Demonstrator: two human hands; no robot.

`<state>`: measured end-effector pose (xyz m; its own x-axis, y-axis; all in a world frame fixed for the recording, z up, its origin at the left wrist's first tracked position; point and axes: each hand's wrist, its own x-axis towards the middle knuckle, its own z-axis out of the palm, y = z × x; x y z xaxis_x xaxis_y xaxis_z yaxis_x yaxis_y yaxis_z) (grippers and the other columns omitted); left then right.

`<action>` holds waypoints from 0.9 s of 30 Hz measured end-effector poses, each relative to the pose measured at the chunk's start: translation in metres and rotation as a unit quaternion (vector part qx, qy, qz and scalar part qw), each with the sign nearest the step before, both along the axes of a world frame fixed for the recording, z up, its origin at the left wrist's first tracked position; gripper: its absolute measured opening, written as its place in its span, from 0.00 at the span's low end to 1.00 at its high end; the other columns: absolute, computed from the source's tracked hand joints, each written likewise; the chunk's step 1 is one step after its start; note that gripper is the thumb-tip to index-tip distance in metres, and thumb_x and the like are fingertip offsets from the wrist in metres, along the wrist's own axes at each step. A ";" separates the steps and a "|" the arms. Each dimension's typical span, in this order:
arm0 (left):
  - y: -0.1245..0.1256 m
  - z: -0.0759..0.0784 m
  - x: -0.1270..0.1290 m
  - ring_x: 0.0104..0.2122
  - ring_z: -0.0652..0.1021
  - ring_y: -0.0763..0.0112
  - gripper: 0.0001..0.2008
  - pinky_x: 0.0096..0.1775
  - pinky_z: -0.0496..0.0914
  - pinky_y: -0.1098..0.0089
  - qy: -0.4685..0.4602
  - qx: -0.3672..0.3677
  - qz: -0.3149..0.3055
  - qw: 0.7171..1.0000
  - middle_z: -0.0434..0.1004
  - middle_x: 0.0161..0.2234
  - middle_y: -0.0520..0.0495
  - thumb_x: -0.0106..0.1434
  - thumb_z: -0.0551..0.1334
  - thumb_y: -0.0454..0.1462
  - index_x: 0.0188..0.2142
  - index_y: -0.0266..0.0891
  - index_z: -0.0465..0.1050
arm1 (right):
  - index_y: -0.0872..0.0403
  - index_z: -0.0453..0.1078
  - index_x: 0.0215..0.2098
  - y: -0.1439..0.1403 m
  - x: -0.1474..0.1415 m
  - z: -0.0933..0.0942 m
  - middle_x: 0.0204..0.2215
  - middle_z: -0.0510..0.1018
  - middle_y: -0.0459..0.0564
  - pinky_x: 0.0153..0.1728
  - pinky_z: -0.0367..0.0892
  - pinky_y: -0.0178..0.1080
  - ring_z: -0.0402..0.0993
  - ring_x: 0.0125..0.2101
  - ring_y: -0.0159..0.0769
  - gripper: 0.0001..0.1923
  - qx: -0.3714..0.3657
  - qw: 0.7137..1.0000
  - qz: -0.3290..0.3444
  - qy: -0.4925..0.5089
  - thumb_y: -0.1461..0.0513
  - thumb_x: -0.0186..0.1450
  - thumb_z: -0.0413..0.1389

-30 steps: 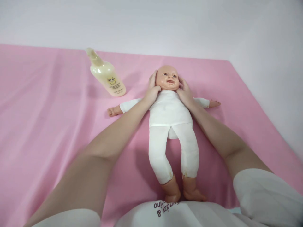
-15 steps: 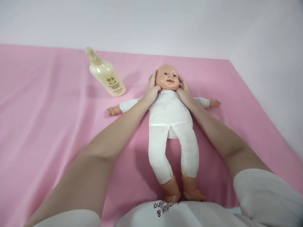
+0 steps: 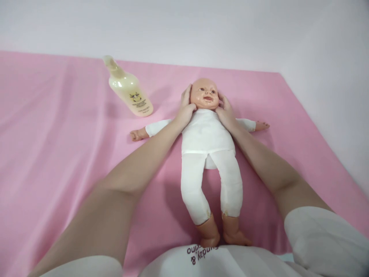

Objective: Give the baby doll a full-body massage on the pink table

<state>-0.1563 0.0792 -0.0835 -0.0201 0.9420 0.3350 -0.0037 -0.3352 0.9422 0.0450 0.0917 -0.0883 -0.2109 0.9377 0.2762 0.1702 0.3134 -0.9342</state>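
Note:
A baby doll [image 3: 208, 130] with a white cloth body lies face up, its feet towards me and its arms spread to the sides. My left hand [image 3: 186, 107] cups the left side of the doll's head, fingers along the cheek and thumb by the neck. On the other side, my right hand [image 3: 225, 110] holds the head in the same way, with its thumb near the chin. The fingertips of both hands are partly hidden behind the head.
A pale yellow pump bottle [image 3: 132, 94] with a cow picture stands left of the doll. Pink cloth [image 3: 72, 115] with some folds covers the table. Its far edge meets a white wall [image 3: 184, 30], and its right edge slopes down towards me.
Both hands stay on the doll's head. The head has shifted very slightly to the right; otherwise hardly anything differs.

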 end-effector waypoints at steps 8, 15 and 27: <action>0.002 -0.003 0.000 0.76 0.46 0.53 0.42 0.76 0.41 0.58 -0.002 -0.004 -0.001 1.000 0.57 0.72 0.51 0.52 0.64 0.30 0.67 0.50 0.62 | 0.45 0.58 0.70 0.001 0.001 0.000 0.69 0.67 0.52 0.70 0.62 0.54 0.67 0.67 0.48 0.36 -0.002 1.000 0.000 0.001 0.53 0.66 0.60; 0.002 -0.001 0.000 0.76 0.44 0.54 0.42 0.75 0.38 0.58 -0.011 0.000 -0.007 1.000 0.57 0.72 0.52 0.52 0.64 0.31 0.67 0.51 0.63 | 0.44 0.59 0.69 -0.001 0.001 0.002 0.69 0.68 0.50 0.71 0.61 0.54 0.66 0.67 0.47 0.36 0.005 1.000 0.007 0.005 0.53 0.65 0.60; 0.000 0.000 0.000 0.76 0.46 0.54 0.42 0.75 0.39 0.58 -0.002 -0.003 -0.005 1.000 0.58 0.72 0.51 0.52 0.63 0.31 0.67 0.50 0.62 | 0.45 0.62 0.67 -0.004 -0.002 0.006 0.68 0.69 0.50 0.70 0.63 0.53 0.68 0.66 0.45 0.33 -0.003 1.000 -0.013 0.019 0.56 0.64 0.60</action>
